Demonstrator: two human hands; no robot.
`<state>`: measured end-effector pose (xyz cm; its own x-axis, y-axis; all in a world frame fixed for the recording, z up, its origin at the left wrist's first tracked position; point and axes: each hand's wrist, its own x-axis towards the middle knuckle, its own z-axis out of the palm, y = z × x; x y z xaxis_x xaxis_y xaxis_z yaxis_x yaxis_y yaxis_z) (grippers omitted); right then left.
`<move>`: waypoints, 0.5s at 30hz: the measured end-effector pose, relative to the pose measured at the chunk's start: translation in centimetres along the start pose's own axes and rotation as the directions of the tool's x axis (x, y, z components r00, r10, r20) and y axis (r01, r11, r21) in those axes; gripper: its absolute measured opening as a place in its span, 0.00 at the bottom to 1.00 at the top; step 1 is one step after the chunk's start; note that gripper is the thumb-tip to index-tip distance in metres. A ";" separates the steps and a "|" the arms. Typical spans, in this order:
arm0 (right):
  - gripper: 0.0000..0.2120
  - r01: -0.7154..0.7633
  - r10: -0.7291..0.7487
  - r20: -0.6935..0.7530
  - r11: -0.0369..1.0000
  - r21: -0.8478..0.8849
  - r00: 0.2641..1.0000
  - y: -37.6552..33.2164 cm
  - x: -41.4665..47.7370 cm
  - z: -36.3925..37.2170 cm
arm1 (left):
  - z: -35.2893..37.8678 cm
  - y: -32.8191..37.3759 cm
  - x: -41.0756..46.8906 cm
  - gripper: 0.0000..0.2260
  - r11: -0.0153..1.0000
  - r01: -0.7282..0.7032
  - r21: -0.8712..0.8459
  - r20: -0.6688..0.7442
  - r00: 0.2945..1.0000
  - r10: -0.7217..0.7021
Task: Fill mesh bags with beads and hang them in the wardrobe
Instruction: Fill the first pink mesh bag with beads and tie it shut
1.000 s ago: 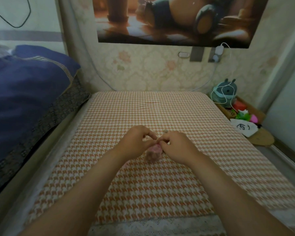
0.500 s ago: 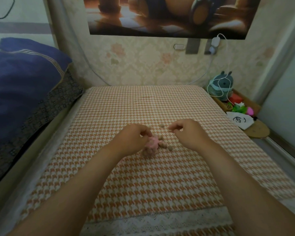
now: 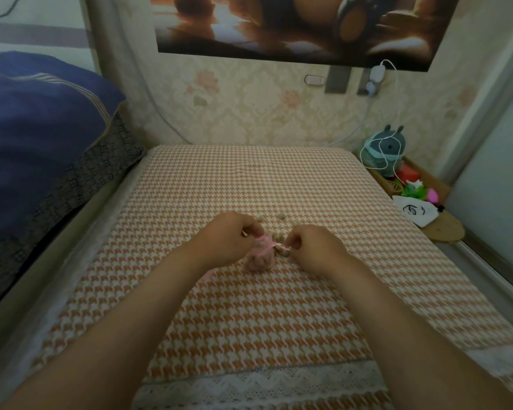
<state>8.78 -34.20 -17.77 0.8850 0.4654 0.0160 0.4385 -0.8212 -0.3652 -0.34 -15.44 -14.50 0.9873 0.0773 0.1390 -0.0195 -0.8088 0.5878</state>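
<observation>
A small pink mesh bag [image 3: 260,258] holding brown beads lies on the orange houndstooth cloth [image 3: 249,315]. My left hand [image 3: 230,239] pinches the bag's neck and drawstring on the left side. My right hand [image 3: 311,247] pinches the pink drawstring end just right of the bag. A few loose brown beads [image 3: 281,216] lie on the cloth just beyond my hands. A bit of pink [image 3: 209,273] shows under my left wrist; I cannot tell what it is.
A blue quilt [image 3: 42,137] is piled on the left. At the right stands a low shelf with a grey plush toy [image 3: 387,149], a white cable, small colourful items and a white pouch [image 3: 413,213]. A wallpapered wall with a poster closes the far side.
My right hand has come back in from the loose beads to the bag and taken the drawstring. My left hand stays on the bag's neck. The camera has tilted slightly.
</observation>
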 end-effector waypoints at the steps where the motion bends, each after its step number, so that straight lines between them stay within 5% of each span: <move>1: 0.07 0.005 -0.004 -0.024 1.000 0.027 1.000 -0.2 0.1 -0.2 | 0.0 -0.1 0.0 0.11 1.000 -0.005 0.004 0.003 1.000 0.005; 8: 0.04 0.208 -0.127 -0.279 0.937 0.281 0.952 -3.1 -0.5 -3.2 | -0.4 -0.4 -0.1 0.13 1.000 0.015 0.001 0.064 0.998 -0.015; 15: 0.02 0.331 -0.302 -0.168 0.926 0.183 0.938 -5.5 -1.6 -2.2 | -0.3 -0.5 -0.4 0.08 1.000 0.001 -0.025 0.056 0.998 0.000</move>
<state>5.31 -31.16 -13.79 0.7245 0.6289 0.2821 0.6699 -0.5461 -0.5031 -0.76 -14.89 -14.65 0.9946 0.0442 0.0941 -0.0222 -0.7942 0.6073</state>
